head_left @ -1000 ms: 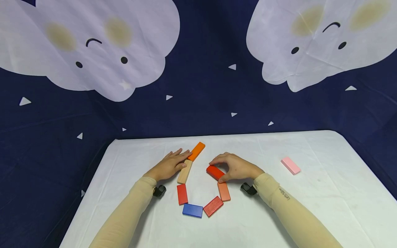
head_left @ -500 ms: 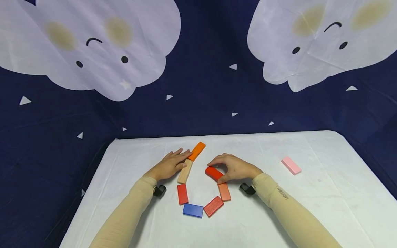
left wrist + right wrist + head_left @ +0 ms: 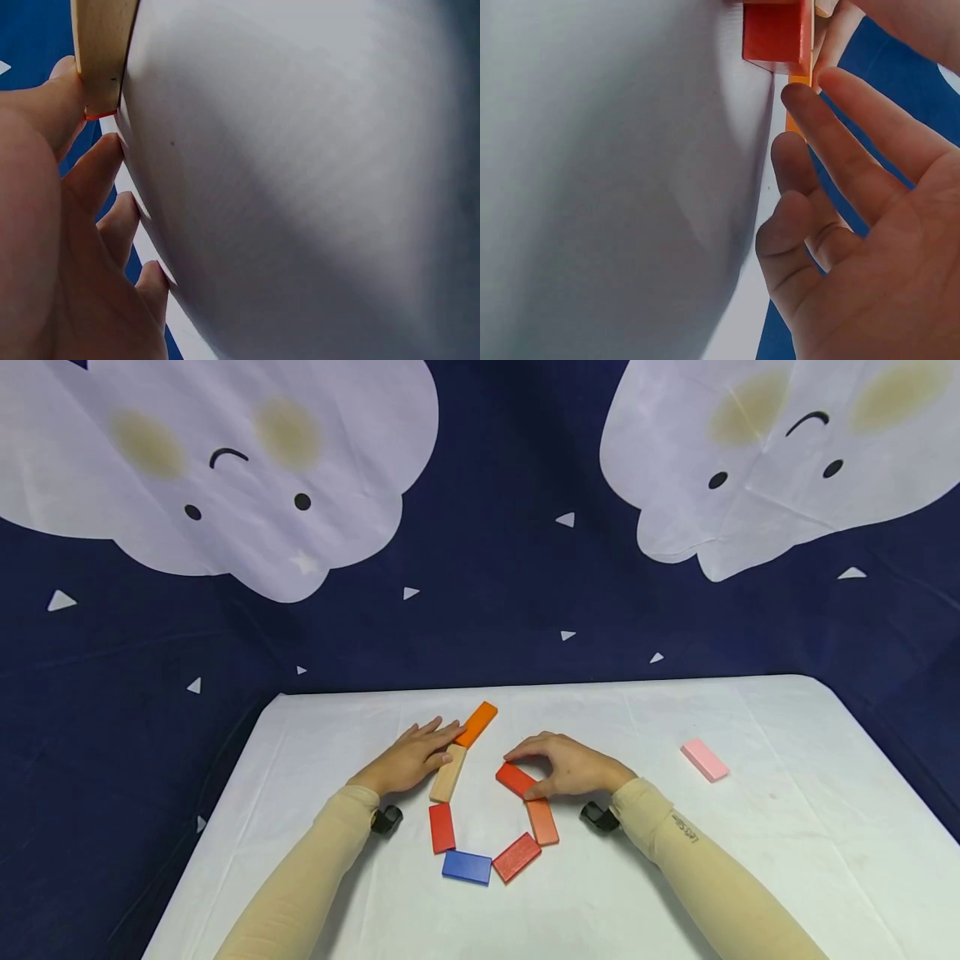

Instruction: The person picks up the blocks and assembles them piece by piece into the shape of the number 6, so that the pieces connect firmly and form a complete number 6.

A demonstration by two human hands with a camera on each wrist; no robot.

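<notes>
In the head view several flat wooden blocks form a curved outline. My left hand (image 3: 411, 758) lies with fingers spread. Its index fingertip touches the orange block (image 3: 480, 722), and its thumb rests on the natural wood block (image 3: 447, 772). The wood block (image 3: 105, 52) stands beside that thumb in the left wrist view. My right hand (image 3: 573, 766) pinches the bright red block (image 3: 516, 778) between thumb and forefinger, one at each end. That block's end touches the salmon block (image 3: 543, 822). In the right wrist view the red block's face (image 3: 772, 32) shows above the other fingers.
A red block (image 3: 442, 828), a blue block (image 3: 467, 867) and a darker red block (image 3: 517, 857) make the near side of the curve. Away to the right lies a pink block (image 3: 705, 760). The white table (image 3: 787, 860) ends at a dark blue cloth backdrop (image 3: 495, 593).
The red block under my right hand has shifted slightly left and settled flatter, its end against the salmon block. My left hand has stayed in place.
</notes>
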